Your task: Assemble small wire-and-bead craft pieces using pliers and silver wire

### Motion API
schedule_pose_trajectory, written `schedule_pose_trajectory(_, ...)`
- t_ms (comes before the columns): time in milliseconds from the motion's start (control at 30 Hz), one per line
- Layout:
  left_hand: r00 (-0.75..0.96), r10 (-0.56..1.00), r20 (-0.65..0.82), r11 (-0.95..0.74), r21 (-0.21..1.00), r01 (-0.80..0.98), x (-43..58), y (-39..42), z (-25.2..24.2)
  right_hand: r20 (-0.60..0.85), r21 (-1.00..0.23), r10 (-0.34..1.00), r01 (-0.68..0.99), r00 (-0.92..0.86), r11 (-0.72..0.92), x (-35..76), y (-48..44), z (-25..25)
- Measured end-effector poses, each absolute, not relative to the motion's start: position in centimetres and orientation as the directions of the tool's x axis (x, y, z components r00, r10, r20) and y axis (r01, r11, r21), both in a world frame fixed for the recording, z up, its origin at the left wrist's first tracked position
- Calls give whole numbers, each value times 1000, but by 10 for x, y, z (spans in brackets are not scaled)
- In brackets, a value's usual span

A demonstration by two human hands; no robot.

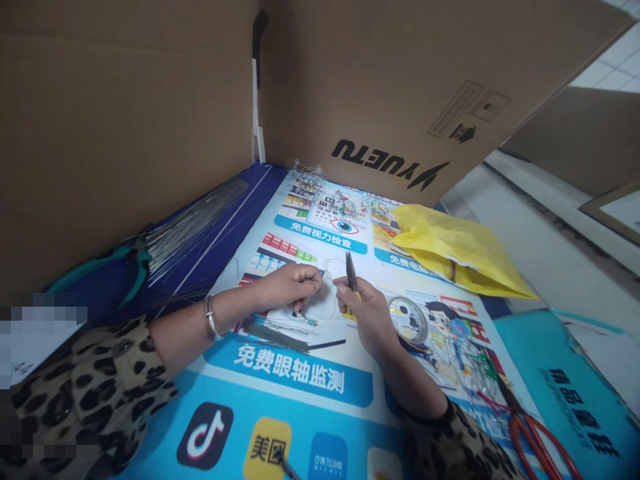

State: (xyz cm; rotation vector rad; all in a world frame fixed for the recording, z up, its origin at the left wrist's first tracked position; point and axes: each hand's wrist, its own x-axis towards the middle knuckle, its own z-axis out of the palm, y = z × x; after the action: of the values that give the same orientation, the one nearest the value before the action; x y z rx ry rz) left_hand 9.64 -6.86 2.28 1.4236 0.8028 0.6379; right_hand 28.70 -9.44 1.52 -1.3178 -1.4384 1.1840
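Observation:
My left hand is closed in a pinch over the printed sheet. From its fingers runs a thin wire loop, with small teal and dark beads hanging just below the hand. My right hand grips needle-nose pliers, jaws pointing up and yellow handles mostly covered by the palm. Its thumb and forefinger are close to the wire loop; whether they also pinch wire I cannot tell. Under my left hand lies a bunch of dark, thin straight pieces.
Cardboard walls stand behind and to the left. Left lie wire lengths and teal-handled pliers. Right of my hands are a tape roll, tangled wires, a yellow bag, red-handled scissors and a teal package.

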Motion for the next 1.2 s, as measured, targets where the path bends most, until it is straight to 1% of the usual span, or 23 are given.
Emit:
schedule_pose_trajectory(100, 606, 791, -90, 65, 996, 62, 96, -68, 24, -16, -980, 997, 200, -78, 0, 290, -93, 13)
schedule_pose_trajectory(233, 613, 785, -95, 31, 993, 115, 95, -69, 26, 1, -970, 995, 242, -98, 25, 290, -93, 16)
schedule_pose_trajectory(333, 610, 786, -101, 54, 994, 94, 94, -69, 24, 34, -939, 994, 338, -105, 68, 290, -94, 19)
schedule_pose_trajectory(467, 595, 799, -84, 91, 996, 19, 93, -66, 19, 101, -835, 990, 533, -95, 136, 291, -95, 22)
schedule_pose_trajectory(533, 587, 805, -86, 83, 996, 32, 92, -64, 18, 110, -806, 987, 570, -116, 157, 292, -95, 23)
schedule_pose_trajectory(633, 587, 802, -108, 51, 992, 113, 91, -65, 21, 96, -823, 985, 545, -144, 161, 293, -96, 25)
schedule_pose_trajectory(700, 585, 804, -110, 18, 987, 161, 92, -66, 24, 92, -850, 987, 506, -130, 146, 292, -96, 26)
schedule_pose_trajectory(800, 593, 801, -78, -43, 982, 186, 93, -68, 28, 96, -893, 991, 432, -89, 125, 290, -95, 27)
schedule_pose_trajectory(867, 598, 799, -64, -68, 978, 195, 94, -68, 29, 103, -907, 990, 400, -95, 133, 287, -94, 28)
schedule_pose_trajectory(1033, 583, 810, -58, -96, 969, 229, 96, -69, 30, 138, -886, 972, 415, -189, 207, 279, -93, 34)
schedule_pose_trajectory(1200, 602, 795, -78, -83, 968, 235, 95, -69, 31, 138, -871, 967, 438, -215, 222, 278, -94, 36)
